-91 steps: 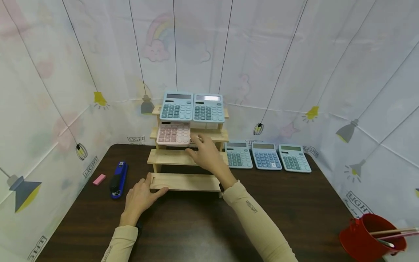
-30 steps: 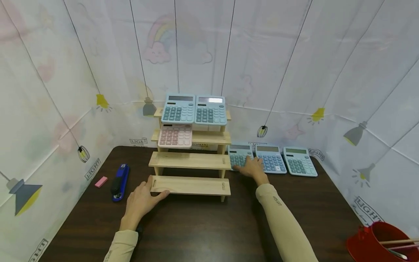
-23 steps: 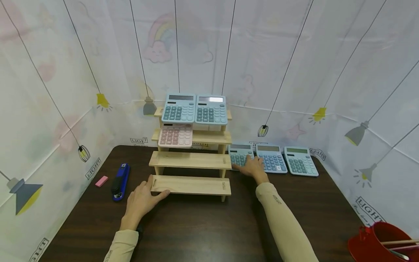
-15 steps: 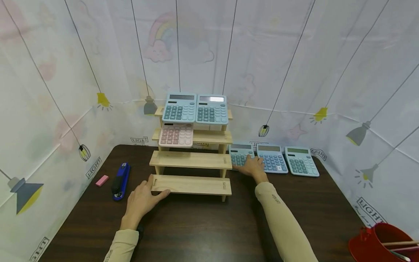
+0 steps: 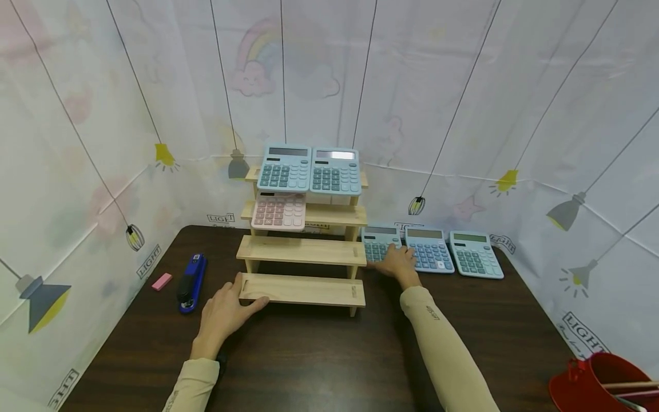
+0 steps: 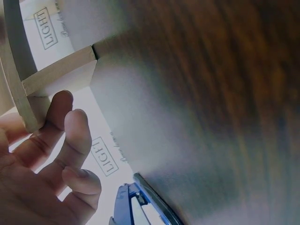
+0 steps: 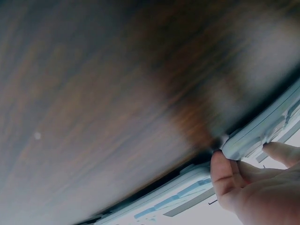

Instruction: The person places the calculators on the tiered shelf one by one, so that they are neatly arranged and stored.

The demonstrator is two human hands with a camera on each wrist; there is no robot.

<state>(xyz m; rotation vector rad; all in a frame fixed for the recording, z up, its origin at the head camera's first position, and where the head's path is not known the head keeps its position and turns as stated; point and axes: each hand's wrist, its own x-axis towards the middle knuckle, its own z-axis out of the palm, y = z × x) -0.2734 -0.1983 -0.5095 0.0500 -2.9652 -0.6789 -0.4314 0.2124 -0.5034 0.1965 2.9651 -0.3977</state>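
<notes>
A stepped wooden rack (image 5: 301,251) stands on the table. My left hand (image 5: 223,312) holds the left end of its lowest board, thumb along the front and index finger at the end; the other fingers hang loosely curled in the left wrist view. My right hand (image 5: 397,266) grips a blue-green calculator (image 5: 378,243) lying right of the rack, partly covering its keys. In the right wrist view, fingertips (image 7: 221,168) reach into the gap beside the neighbouring calculator. Two light blue calculators (image 5: 285,167) fill the top tier; a pink calculator (image 5: 280,212) sits at the second tier's left.
A blue calculator (image 5: 429,250) and a pale green calculator (image 5: 475,254) lie in a row to the right. A blue stapler (image 5: 193,283) and pink eraser (image 5: 162,281) lie at left. A red bucket (image 5: 576,380) with sticks stands at the front right.
My right hand has gone from beside the pink calculator on the rack to the blue-green calculator on the table. My left hand has stayed at the lowest board. The view has shifted slightly.
</notes>
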